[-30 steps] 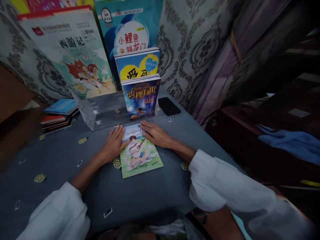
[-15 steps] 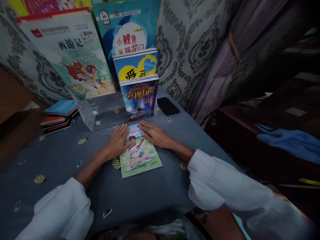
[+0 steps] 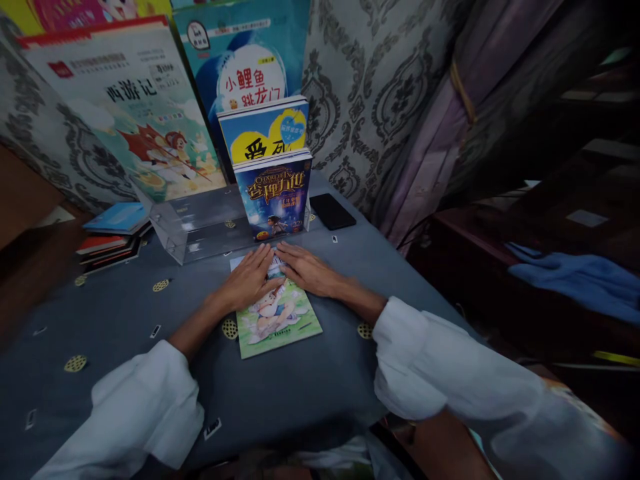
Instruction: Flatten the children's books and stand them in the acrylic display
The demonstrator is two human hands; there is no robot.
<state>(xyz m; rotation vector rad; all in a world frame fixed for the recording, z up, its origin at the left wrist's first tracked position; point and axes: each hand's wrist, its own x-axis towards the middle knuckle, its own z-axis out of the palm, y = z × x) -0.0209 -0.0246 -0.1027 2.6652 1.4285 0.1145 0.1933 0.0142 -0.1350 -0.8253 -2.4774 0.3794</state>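
Note:
A thin green book (image 3: 280,323) with a cartoon guitar player on its cover lies flat on the grey-blue tablecloth (image 3: 125,313). My left hand (image 3: 249,281) lies flat on the book's upper left part, fingers stretched out. My right hand (image 3: 306,269) rests flat on its upper right corner, fingers also out. Their fingertips nearly meet at the book's top edge. Just behind stands a dark blue book (image 3: 274,194) upright in a clear acrylic stand (image 3: 193,223), with a yellow-and-blue book (image 3: 264,129) behind it.
A black phone (image 3: 332,211) lies to the right of the stand. A stack of thin books (image 3: 114,230) sits at the left. Large picture books (image 3: 125,113) lean on the patterned wall. The table edge drops off on the right toward dark furniture with a blue cloth (image 3: 575,279).
My left hand has slid right from the book's left edge onto its cover, toward my right hand. The view has shifted slightly left.

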